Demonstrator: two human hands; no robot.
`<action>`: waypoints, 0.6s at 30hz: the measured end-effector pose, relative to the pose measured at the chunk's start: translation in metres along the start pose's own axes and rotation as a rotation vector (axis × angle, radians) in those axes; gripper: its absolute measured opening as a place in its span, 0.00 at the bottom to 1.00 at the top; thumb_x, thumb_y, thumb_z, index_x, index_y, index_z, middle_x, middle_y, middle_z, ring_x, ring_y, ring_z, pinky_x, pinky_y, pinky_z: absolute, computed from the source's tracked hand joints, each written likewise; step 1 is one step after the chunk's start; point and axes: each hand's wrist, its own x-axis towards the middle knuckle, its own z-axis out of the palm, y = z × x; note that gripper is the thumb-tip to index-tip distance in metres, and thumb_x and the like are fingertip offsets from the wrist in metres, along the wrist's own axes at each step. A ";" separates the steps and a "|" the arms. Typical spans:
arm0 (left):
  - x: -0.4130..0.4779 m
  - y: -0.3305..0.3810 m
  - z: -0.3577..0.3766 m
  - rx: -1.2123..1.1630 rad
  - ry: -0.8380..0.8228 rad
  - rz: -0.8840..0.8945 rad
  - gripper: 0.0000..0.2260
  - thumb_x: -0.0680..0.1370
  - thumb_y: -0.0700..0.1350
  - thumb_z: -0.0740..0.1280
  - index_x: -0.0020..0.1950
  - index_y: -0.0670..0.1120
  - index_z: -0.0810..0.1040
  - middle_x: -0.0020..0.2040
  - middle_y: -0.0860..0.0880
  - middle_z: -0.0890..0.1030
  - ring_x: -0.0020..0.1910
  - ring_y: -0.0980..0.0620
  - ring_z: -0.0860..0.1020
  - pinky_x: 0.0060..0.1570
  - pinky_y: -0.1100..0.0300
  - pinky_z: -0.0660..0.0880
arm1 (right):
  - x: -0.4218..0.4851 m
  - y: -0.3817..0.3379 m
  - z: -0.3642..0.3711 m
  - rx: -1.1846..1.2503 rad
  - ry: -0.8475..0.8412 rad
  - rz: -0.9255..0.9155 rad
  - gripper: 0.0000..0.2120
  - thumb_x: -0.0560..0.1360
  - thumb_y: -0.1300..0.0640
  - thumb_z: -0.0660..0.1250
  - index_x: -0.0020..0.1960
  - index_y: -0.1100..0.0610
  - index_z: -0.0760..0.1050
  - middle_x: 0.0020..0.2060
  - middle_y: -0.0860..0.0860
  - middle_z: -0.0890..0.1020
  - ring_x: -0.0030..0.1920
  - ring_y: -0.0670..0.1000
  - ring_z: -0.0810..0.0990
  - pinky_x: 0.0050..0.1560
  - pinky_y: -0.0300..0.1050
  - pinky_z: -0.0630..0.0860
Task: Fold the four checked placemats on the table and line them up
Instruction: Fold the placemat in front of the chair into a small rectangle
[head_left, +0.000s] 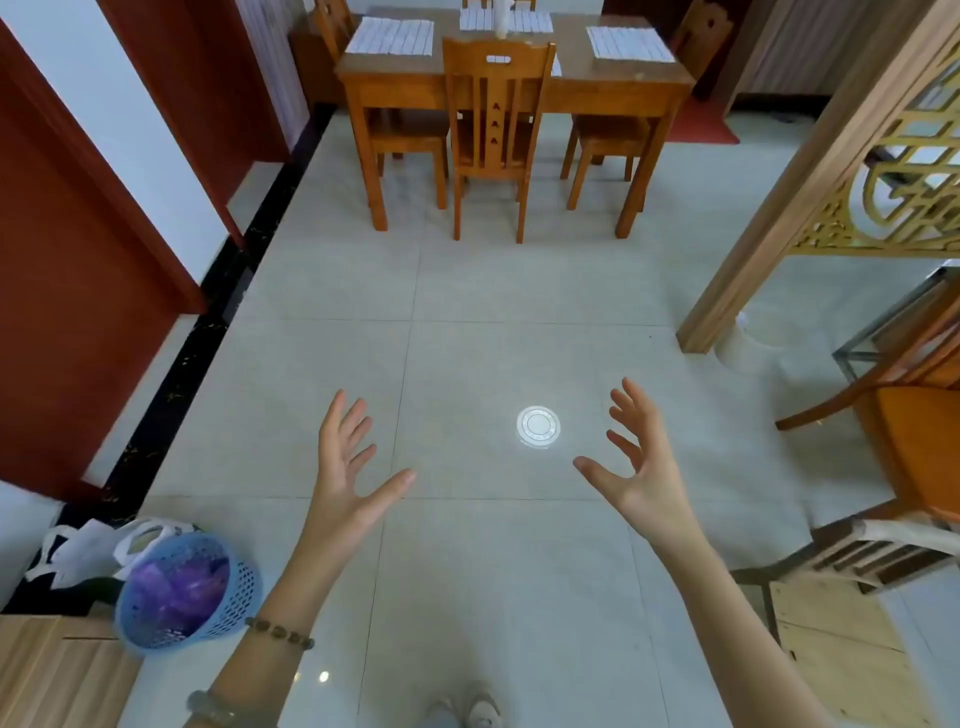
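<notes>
Far off at twelve o'clock, checked placemats lie flat and unfolded on the table; three show clearly, nothing folded yet. Left hand and right hand hover over the floor, fingers spread, holding nothing.

Both arms reached forward over the pale tiled floor, the left hand and right hand spread wide, palms facing each other, holding nothing. Well ahead stood the wooden bench with chairs tucked under it and checked placemats lying flat on top. A blue basket sat near the left forearm.
</notes>
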 end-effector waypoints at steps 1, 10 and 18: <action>0.003 0.001 0.002 -0.014 0.008 -0.004 0.46 0.66 0.52 0.74 0.77 0.58 0.51 0.75 0.55 0.62 0.73 0.58 0.64 0.71 0.52 0.64 | 0.004 0.001 -0.001 0.002 0.004 0.014 0.43 0.67 0.67 0.75 0.74 0.48 0.57 0.68 0.46 0.68 0.66 0.39 0.69 0.63 0.35 0.70; 0.066 -0.009 0.008 -0.011 0.006 -0.045 0.45 0.66 0.53 0.74 0.77 0.57 0.52 0.75 0.54 0.62 0.73 0.58 0.64 0.71 0.51 0.64 | 0.064 0.016 0.005 -0.018 -0.010 0.071 0.42 0.67 0.66 0.75 0.73 0.47 0.58 0.69 0.46 0.68 0.65 0.38 0.69 0.64 0.38 0.70; 0.178 -0.024 -0.004 0.004 -0.008 -0.054 0.45 0.66 0.55 0.74 0.77 0.55 0.52 0.75 0.56 0.62 0.73 0.59 0.64 0.70 0.53 0.65 | 0.169 0.024 0.037 -0.017 -0.007 0.081 0.41 0.68 0.66 0.75 0.73 0.48 0.58 0.69 0.45 0.68 0.65 0.37 0.69 0.62 0.35 0.71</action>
